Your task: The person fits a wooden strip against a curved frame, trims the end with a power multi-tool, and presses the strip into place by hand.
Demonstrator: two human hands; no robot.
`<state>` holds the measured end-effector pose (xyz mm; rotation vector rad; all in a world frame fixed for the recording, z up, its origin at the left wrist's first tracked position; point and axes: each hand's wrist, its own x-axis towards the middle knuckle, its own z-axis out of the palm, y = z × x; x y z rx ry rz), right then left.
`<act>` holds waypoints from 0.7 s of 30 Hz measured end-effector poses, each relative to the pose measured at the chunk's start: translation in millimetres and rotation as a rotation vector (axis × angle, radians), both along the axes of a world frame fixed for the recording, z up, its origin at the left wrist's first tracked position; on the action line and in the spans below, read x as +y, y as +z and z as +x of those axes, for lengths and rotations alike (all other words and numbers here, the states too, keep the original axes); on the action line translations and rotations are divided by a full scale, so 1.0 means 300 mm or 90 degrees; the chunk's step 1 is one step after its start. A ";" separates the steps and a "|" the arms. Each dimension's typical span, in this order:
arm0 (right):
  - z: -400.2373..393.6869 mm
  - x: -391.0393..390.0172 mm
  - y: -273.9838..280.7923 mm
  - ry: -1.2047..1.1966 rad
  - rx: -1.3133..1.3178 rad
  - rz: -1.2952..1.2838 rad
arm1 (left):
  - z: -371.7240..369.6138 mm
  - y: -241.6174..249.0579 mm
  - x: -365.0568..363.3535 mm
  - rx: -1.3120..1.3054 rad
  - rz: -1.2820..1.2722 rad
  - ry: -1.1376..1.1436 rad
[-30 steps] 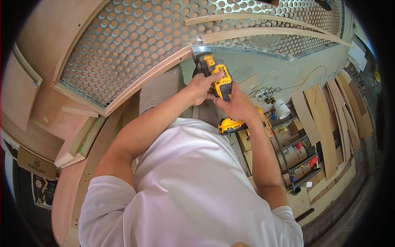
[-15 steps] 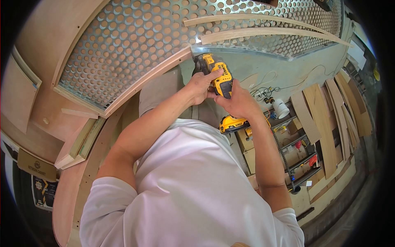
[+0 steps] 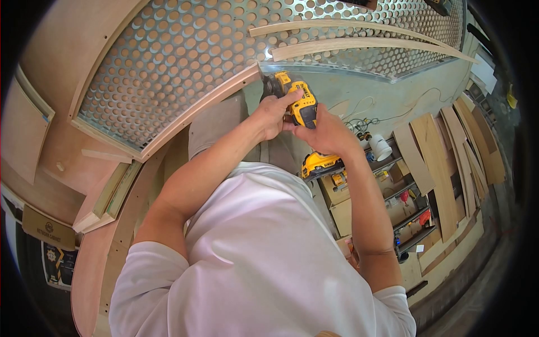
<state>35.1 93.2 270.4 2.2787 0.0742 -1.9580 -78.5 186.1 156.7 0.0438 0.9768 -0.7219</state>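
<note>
A yellow and black cordless oscillating multi-tool (image 3: 304,104) is held in front of my body by both hands. My left hand (image 3: 272,116) is closed around the side of its front part, with the thumb across the yellow housing. Further back, my right hand (image 3: 327,133) grips the handle, and the yellow battery end (image 3: 321,164) sticks out below that wrist. The tool's dark head is by the corner where a wooden edge strip (image 3: 202,109) meets the metal edge of the perforated panel (image 3: 168,62). Whether its blade touches anything cannot be made out.
Two thin curved wood strips (image 3: 359,46) lie across the perforated panel. To the right, wooden boards (image 3: 435,168) lean beside a tool rack (image 3: 412,194) and a white container (image 3: 380,147). Cables (image 3: 365,121) trail over the floor. Stacked wood pieces (image 3: 106,196) lie at left.
The view has shifted very slightly. Both hands keep the same hold on the multi-tool, and its head stays by the corner.
</note>
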 end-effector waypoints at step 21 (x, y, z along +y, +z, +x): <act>0.074 0.038 -0.026 0.039 0.037 -0.017 | 0.036 -0.003 0.010 0.017 -0.005 0.014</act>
